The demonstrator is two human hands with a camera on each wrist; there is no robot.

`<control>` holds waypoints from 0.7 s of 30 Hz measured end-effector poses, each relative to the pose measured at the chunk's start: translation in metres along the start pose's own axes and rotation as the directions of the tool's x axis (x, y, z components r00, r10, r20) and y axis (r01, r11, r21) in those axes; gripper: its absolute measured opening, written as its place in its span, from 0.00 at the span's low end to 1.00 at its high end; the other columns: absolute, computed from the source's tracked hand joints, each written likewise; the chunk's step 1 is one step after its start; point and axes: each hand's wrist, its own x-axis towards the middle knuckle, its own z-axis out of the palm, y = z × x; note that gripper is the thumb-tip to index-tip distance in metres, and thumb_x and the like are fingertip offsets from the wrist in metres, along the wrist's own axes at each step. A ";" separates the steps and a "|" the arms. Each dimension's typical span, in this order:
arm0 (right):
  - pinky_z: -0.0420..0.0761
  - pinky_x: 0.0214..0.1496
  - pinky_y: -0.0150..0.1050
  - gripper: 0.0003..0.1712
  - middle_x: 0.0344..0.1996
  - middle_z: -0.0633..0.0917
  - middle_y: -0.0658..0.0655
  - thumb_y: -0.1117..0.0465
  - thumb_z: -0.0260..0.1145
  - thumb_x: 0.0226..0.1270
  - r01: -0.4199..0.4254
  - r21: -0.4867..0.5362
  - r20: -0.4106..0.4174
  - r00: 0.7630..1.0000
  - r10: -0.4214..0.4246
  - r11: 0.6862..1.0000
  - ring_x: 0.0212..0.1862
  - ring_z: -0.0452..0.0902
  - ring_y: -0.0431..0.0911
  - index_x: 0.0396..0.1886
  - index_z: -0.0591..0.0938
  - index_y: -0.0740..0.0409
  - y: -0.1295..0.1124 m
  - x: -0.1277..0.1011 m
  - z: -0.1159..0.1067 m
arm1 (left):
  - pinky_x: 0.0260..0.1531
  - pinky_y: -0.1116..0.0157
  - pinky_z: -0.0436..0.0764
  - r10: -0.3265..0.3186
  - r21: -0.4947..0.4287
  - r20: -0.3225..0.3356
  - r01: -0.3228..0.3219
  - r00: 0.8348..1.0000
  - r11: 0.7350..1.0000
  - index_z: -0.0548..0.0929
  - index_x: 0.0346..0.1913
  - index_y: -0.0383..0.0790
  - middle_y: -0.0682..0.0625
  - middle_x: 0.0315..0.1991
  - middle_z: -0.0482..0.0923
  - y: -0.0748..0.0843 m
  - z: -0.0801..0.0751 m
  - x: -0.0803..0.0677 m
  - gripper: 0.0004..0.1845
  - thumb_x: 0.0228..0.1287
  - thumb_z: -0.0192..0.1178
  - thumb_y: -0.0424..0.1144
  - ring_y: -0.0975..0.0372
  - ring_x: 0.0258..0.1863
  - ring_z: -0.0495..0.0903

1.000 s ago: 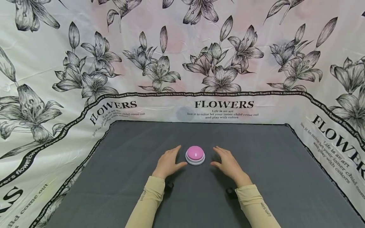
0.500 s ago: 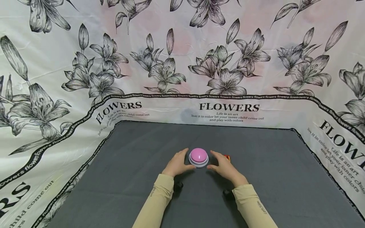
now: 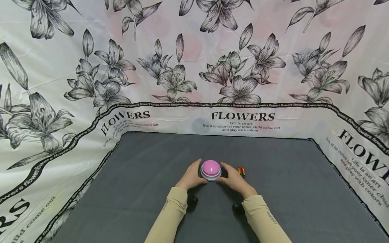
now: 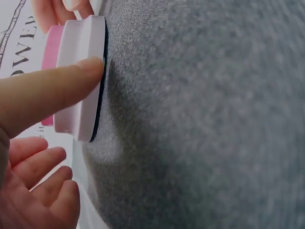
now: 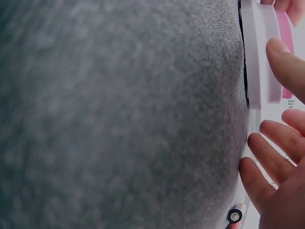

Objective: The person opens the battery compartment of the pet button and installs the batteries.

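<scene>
Pink button [image 3: 211, 168] between both hands [image 3: 190, 176] [image 3: 234, 179]

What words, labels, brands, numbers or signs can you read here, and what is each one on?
"FLOWERS": large, repeated on the flowered cloth, cut off at both edges.
"Life is an art live it in color let your inner child come out and play with colors": below it, smaller.
"flowers": repeated along the cloth's black band.
Left sleeve and right sleeve: lettering too small to read.
Batteries and pink button: no readable text.
</scene>
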 end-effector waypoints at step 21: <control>0.65 0.57 0.56 0.33 0.53 0.77 0.62 0.61 0.72 0.54 -0.017 -0.106 -0.070 0.998 0.009 0.994 0.55 0.68 0.59 0.59 0.72 0.67 -0.002 0.005 0.008 | 0.59 0.51 0.63 -0.007 -0.042 -0.013 0.006 1.000 0.999 0.63 0.65 0.31 0.38 0.61 0.66 -0.004 0.011 0.003 0.39 0.50 0.70 0.34 0.47 0.61 0.63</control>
